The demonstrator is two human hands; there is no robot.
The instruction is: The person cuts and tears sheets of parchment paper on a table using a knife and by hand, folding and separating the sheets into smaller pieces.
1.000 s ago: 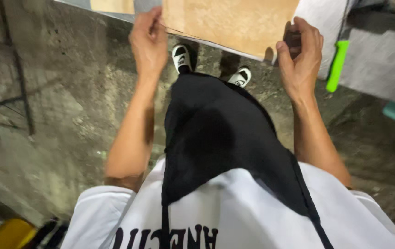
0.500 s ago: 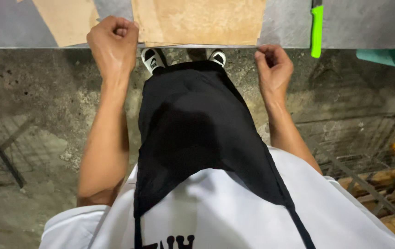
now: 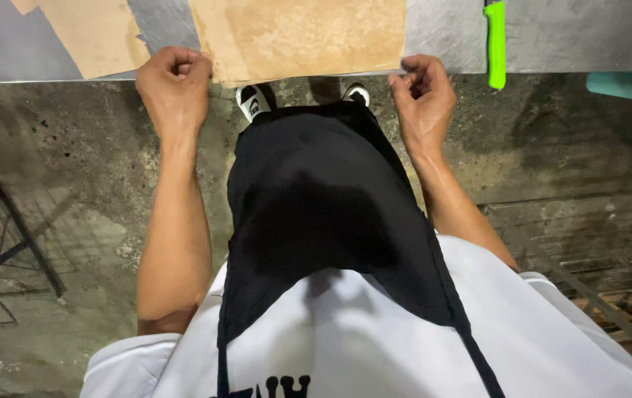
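Brown paper sheet (image 3: 308, 37) stays pinched by the left hand (image 3: 174, 85) and right hand (image 3: 423, 92), unmoved, on the steel counter (image 3: 589, 33) above a concrete floor (image 3: 73, 177).

No packages, labels, signs or screens show anywhere in the head view.
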